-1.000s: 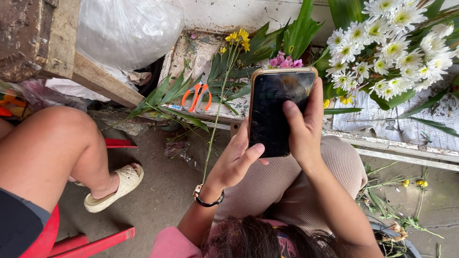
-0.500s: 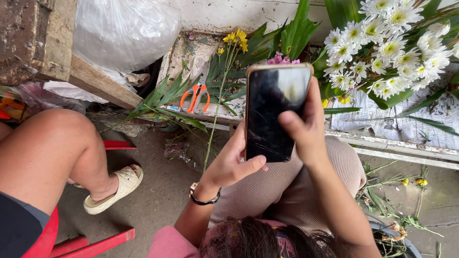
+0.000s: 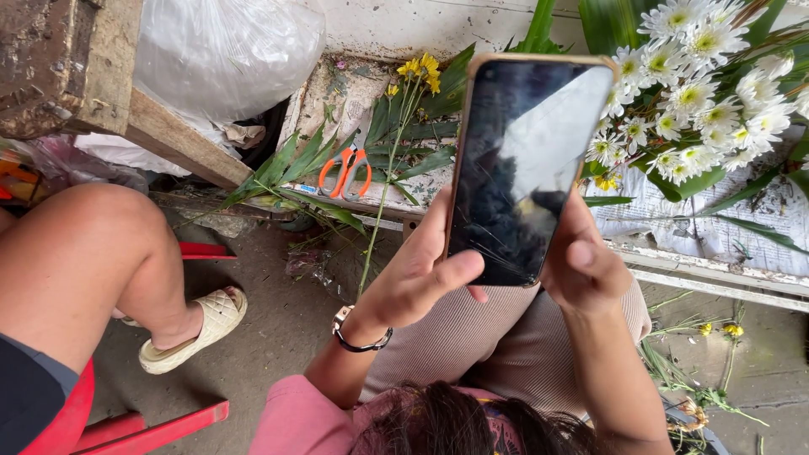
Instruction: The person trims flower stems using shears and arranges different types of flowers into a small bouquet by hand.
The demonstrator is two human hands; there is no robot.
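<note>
A rough concrete floor [image 3: 278, 337] ran below a low, weathered bench [image 3: 716, 278] lined with newspaper. Both hands held a phone [image 3: 527, 168] upright over the person's lap, its dark, cracked screen facing the camera. The left hand [image 3: 417, 282] cupped the phone's lower left edge, its fingers [image 3: 438, 223] curled behind the case and the thumb lying across the bottom corner of the screen. The right hand [image 3: 586, 261] closed on the lower right edge, thumb pressed onto the glass near the bottom. A dark bracelet [image 3: 358, 337] circled the left wrist. Just beyond the left fingers a long green stem with yellow flowers [image 3: 420, 72] stood up from the floor toward the bench. Farther left of those fingers, orange-handled scissors [image 3: 345, 173] lay on the bench among long green leaves [image 3: 278, 173]. Above and to the right of the right fingers lay a bunch of white daisies [image 3: 699, 93], partly hidden by the phone. A big white plastic bag [image 3: 223, 50] sat well to the upper left. At far left another person's bare knee [image 3: 93, 253] and a cream sandal [image 3: 202, 324] showed beside a red stool [image 3: 126, 425]. A few yellow blooms [image 3: 716, 330] lay on the floor below right of the right hand.
</note>
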